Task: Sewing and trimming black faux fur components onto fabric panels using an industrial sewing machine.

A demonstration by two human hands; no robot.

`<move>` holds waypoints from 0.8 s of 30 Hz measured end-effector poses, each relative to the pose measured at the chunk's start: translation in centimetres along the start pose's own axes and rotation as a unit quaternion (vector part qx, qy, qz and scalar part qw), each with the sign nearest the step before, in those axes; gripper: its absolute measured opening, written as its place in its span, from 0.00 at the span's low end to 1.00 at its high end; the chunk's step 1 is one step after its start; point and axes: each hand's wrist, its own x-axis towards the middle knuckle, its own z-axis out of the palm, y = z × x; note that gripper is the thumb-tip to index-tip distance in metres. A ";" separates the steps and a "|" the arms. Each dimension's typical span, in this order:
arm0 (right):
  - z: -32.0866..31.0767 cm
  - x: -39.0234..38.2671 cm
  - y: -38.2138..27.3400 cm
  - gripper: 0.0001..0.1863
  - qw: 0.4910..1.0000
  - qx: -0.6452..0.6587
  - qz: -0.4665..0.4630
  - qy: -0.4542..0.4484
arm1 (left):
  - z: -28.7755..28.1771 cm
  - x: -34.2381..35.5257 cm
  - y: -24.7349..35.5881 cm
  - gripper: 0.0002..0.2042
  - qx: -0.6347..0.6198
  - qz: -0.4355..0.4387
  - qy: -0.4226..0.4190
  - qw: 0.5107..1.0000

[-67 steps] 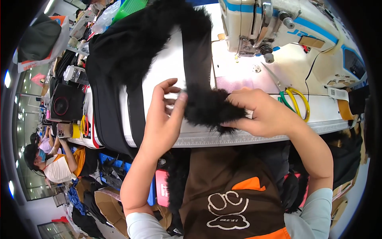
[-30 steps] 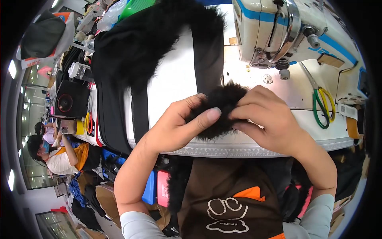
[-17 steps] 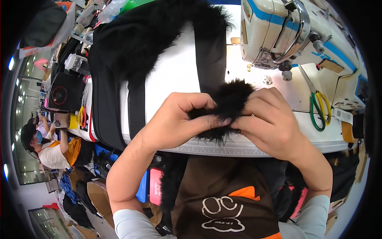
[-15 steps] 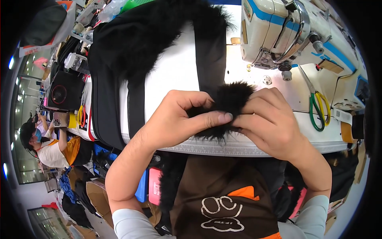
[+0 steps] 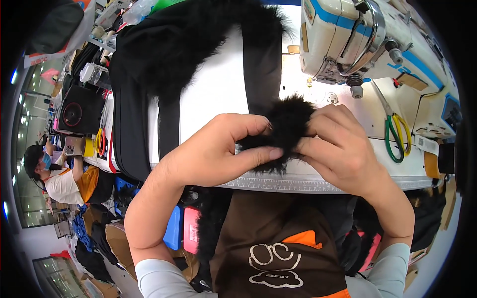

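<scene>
Head-worn fisheye view, facing down from close above the hands (image 5: 216, 151) and worktable (image 5: 213, 94).

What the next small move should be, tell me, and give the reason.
Perhaps let the left hand hold the black fur while the right hand smooths it aside: both hands grip it, and it stands bushy between them, hiding its underside from this view.

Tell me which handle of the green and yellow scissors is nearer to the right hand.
The green handle: it lies on the side toward the right hand, while the yellow handle lies farther right, beyond it.
</scene>
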 end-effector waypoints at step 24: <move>0.7 -2.8 0.2 0.13 0.993 -0.020 -0.070 -0.089 | 5.6 -2.0 -0.7 0.13 0.460 0.233 0.053 0.855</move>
